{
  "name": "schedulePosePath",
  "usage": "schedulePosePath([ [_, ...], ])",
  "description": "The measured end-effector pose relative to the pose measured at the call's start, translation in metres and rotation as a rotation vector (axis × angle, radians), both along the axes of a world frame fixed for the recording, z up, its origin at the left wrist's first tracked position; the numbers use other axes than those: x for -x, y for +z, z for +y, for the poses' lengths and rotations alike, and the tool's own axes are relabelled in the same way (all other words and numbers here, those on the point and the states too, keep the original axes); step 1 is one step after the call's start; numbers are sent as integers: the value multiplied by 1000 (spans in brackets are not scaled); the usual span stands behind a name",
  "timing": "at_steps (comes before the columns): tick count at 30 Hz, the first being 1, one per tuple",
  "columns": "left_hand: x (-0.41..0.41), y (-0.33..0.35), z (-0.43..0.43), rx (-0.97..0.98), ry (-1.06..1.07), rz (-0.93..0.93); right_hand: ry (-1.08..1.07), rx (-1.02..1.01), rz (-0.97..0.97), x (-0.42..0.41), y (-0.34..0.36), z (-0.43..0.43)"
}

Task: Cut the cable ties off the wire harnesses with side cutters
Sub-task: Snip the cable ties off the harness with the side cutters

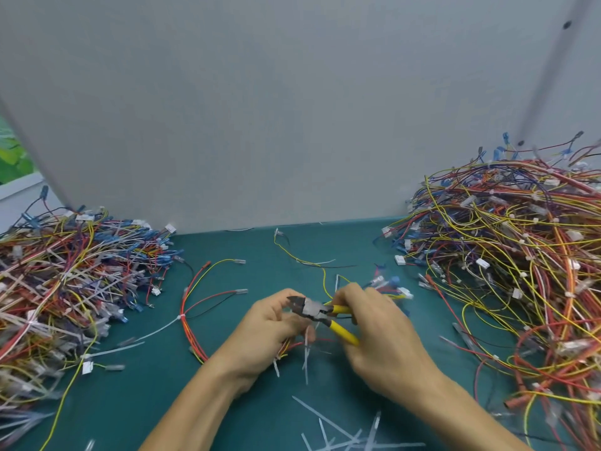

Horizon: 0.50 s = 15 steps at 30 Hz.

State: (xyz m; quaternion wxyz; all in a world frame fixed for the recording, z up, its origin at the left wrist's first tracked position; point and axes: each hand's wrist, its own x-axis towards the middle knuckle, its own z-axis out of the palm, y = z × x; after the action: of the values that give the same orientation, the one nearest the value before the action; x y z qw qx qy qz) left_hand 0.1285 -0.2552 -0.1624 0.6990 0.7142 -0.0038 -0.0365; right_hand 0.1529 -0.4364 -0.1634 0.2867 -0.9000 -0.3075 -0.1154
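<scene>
A grey panel (292, 109) closes off the far side, and in front of it lies the green surface (247, 402). The right pile (520, 271) of harnesses is the biggest heap, rising against the panel. The left pile (65, 281) is lower and flatter, with many pale tie tails showing in it. Between the piles, left of centre, a loose harness (195, 317) lies spread on the surface with a white tie round its waist.

Both hands meet near the middle. The left hand (270, 330) curls round the harness (289, 346), a small bundle of red and yellow wires that runs on under the right hand to connectors at the far right. The right hand (377, 336) wraps the yellow handles of the cutters (320, 312).

The move turns on how the tool lies to the tie. The cutters' long axis runs right to left, tilted a little to the far side, and the dark head points left, right at the left hand's fingertips (292, 296). The ties (305, 356) hang as white tails from the bundle, on the near side of the head and just below it. So we judge that the head must dip toward us to reach a tie's band. Blur hides whether the blades are parted and whether any band already sits between them. The left hand's fingers lie very close to the blades, which is the risk here.

Nearest of all, cut ties (335, 431) lie scattered on the surface.
</scene>
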Motion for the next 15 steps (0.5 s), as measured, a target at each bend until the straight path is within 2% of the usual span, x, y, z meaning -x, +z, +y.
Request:
schedulePosePath([
  [5,1,0,2,-13,-20,57,-69,-194,44,-7,-3,-6],
  [11,2,-4,-4,-230,-42,-93,-25,-228,139,-7,4,-9],
  [15,1,-9,-3,-568,121,-326,-11,-168,269,-9,11,-11],
])
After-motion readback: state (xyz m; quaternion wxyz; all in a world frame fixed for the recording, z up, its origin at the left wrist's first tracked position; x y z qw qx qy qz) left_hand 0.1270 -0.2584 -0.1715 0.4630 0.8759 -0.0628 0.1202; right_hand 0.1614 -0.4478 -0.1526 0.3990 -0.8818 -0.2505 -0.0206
